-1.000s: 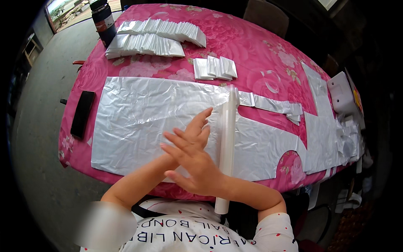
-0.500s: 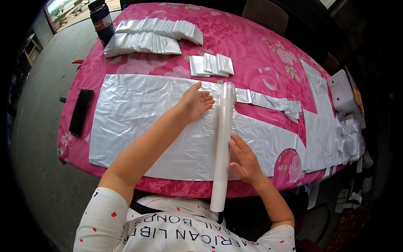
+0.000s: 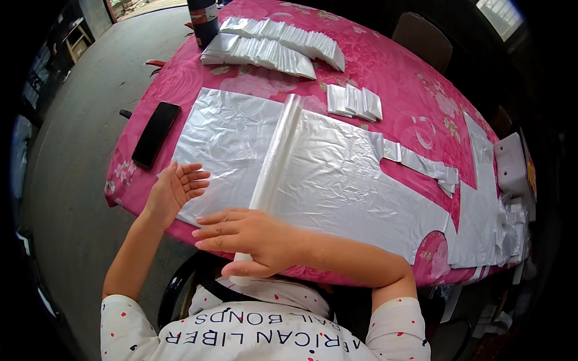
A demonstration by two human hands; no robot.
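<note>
A thin white plastic sheet (image 3: 337, 168), apron-like with curved cut-outs, is spread over the table. Across it lies a long, pale tube (image 3: 277, 150), which looks like a roll of clear film. My right hand (image 3: 250, 237) is over the tube's near part, fingers stretched out and palm down; whether it touches the tube is hidden. Beside the sheet's near left edge is my left hand (image 3: 176, 192), empty with its fingers spread. A folded strap (image 3: 421, 165) extends from the sheet's far right side.
A black phone (image 3: 156, 134) lies left on the pink flowered tablecloth (image 3: 180, 66). Folded plastic packets (image 3: 265, 53) stand in two rows near a dark bottle (image 3: 203, 24); a smaller packet group (image 3: 354, 101) is nearer. Right are another plastic sheet (image 3: 475, 210) and a white box (image 3: 512, 159).
The tube has moved left across the sheet. My left hand has come back toward me and left; my right hand has swung left over the tube. The view has shifted.
</note>
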